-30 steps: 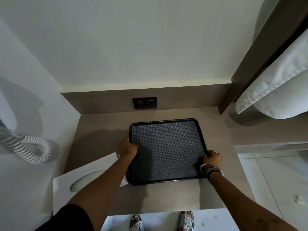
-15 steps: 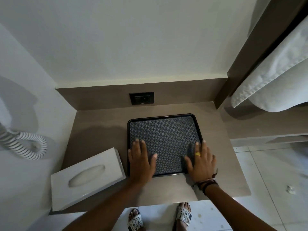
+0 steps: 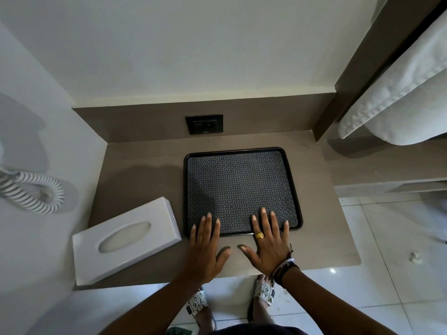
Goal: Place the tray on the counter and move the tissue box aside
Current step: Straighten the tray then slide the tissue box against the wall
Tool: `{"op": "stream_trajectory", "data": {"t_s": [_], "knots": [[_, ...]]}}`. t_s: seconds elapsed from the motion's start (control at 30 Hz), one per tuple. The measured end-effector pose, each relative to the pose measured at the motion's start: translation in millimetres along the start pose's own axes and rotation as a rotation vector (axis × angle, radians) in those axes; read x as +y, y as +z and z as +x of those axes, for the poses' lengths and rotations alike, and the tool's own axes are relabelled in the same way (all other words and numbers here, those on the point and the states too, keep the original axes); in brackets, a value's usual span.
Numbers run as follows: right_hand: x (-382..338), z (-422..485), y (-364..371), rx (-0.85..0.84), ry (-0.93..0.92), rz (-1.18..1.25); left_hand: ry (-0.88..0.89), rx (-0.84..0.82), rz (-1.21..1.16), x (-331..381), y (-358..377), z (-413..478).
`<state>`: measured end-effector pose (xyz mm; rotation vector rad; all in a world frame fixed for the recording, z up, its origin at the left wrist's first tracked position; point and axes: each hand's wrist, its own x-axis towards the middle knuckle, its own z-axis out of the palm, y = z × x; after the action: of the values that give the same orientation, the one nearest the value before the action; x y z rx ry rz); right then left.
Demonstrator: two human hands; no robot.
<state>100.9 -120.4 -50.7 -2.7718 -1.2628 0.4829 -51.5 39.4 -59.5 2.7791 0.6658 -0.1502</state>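
Note:
A black square tray [image 3: 239, 182] with a patterned mat lies flat on the brown counter [image 3: 321, 238], right of middle. A white tissue box [image 3: 125, 240] sits at the counter's front left corner, angled, just left of the tray. My left hand [image 3: 205, 247] is flat with fingers spread, its fingertips over the tray's near edge. My right hand [image 3: 268, 240], wearing a gold ring and wrist bands, lies flat the same way over the near right part of the tray. Neither hand holds anything.
A black wall socket [image 3: 204, 124] sits on the backsplash behind the tray. A coiled white cord [image 3: 33, 192] hangs on the left wall. White towels [image 3: 399, 102] hang at the upper right. White floor tiles [image 3: 387, 274] and my sandalled feet [image 3: 198, 303] lie below the counter edge.
Both hands let go of the tray's sides, laid flat on it, and have slid back toward me to its near edge. The tray rests still on the counter.

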Motion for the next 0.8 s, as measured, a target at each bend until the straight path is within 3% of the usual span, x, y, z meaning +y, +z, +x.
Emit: {"op": "stream_trajectory", "data": {"t_s": [0.8], "knots": [[2.4, 81.7, -13.0, 0.02, -0.011, 0.016, -0.111, -0.071, -0.043, -26.6, -20.9, 74.9]]}}
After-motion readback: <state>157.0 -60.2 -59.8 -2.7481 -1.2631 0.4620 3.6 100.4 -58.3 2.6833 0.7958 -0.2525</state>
